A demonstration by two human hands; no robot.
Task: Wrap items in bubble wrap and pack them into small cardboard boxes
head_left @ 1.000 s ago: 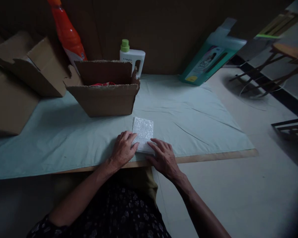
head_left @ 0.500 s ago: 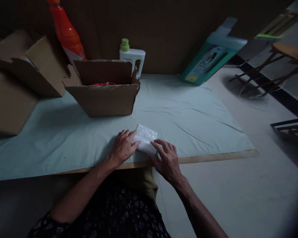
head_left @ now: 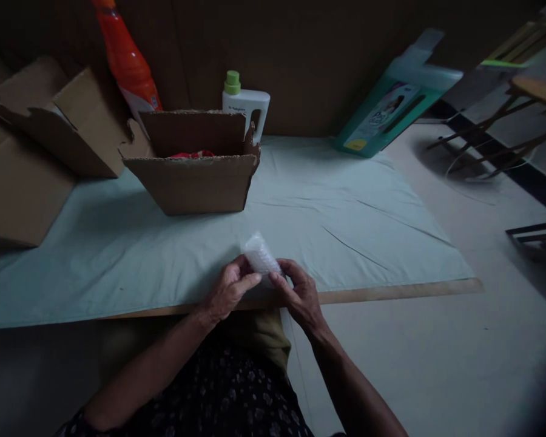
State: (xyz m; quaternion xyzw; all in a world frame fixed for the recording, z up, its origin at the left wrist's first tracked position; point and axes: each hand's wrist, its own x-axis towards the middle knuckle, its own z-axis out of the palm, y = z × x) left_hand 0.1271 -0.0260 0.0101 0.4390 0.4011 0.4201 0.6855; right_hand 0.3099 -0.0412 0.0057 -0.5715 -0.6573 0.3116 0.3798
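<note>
Holding the wrap (head_left: 260, 254) in front of the box (head_left: 186, 185), toward its right end, with the left hand (head_left: 230, 288) and the right hand (head_left: 301, 292) both clamped on it between thumbs and fingers (no telling whether resting on the cloth (head_left: 318, 176)). Covered, under and around the box, by that light green cloth, creased to its right and ending nearer than it along a wooden edge (head_left: 400, 294). Closed off behind the box by a brown panel (head_left: 300, 60), with an orange bottle (head_left: 130, 67) and a white bottle (head_left: 251, 100) between the two. Flanked left of the box by cartons (head_left: 91, 127) and right of it by a teal bottle (head_left: 391, 91). Open, far to its right, to a pale floor (head_left: 414, 376) with a stool (head_left: 539, 91).
</note>
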